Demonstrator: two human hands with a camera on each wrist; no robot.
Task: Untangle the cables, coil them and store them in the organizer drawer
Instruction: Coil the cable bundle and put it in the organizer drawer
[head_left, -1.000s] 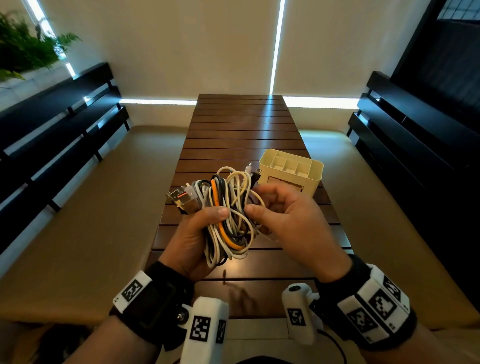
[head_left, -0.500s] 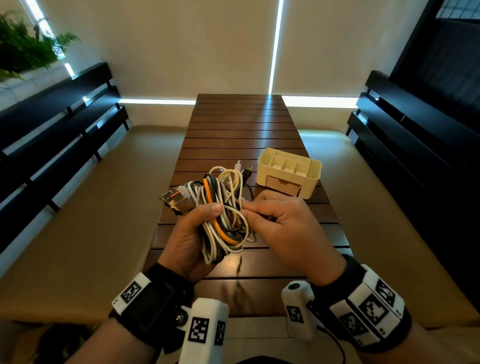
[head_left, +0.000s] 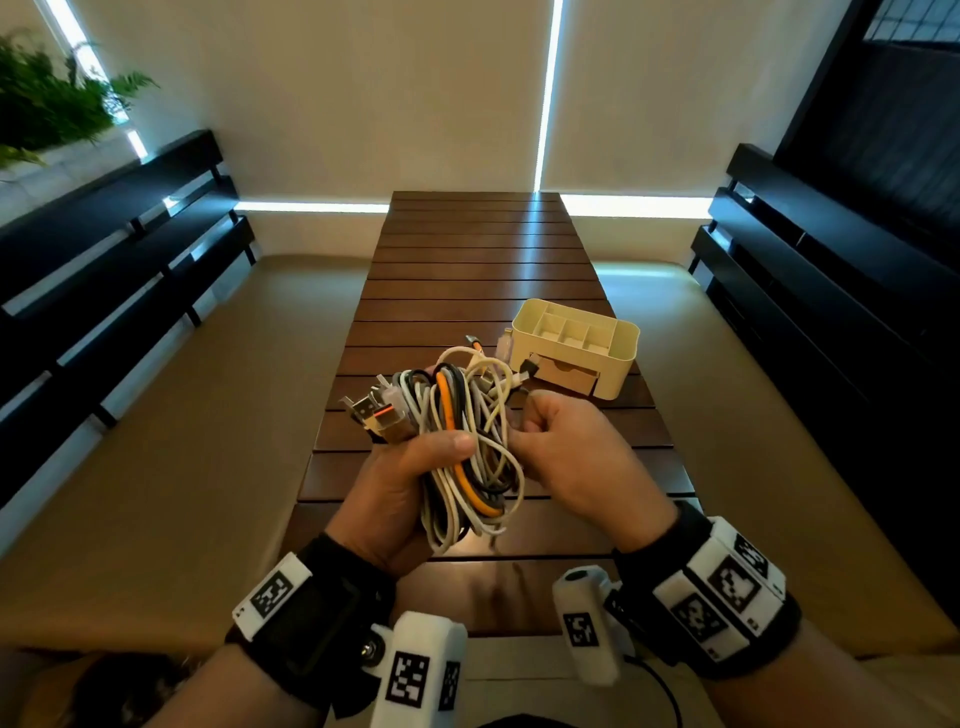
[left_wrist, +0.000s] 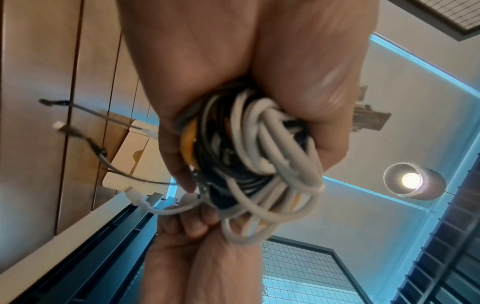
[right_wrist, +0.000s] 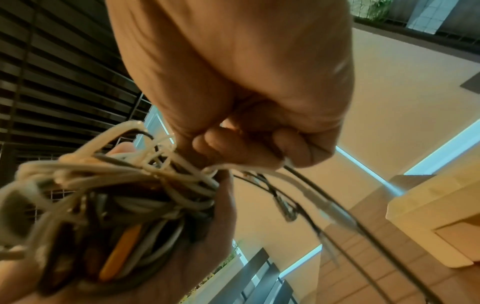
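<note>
Bundle raised slightly, cables (head_left: 467, 447) lengthwise away, left hand (head_left: 400, 488) clutching, right hand (head_left: 571, 457) pinching strands.

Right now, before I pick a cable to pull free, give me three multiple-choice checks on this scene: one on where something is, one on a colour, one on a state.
1. Where is the organizer?
A. On the wooden table, beyond the hands
B. On the left bench
C. In the left hand

2. What colour is the one brightly coloured cable in the cable bundle?
A. Green
B. Orange
C. Blue

3. What state is the organizer's drawer in?
A. Pulled out and lying on the table
B. Full of coiled cables
C. Pushed in, no cables stored yet

Answers:
1. A: the head view shows it standing on the slats past the right hand.
2. B: an orange cable runs among white, grey and black ones.
3. C: its front sits flush in the organizer, while the left hand grips the whole tangle.
</note>
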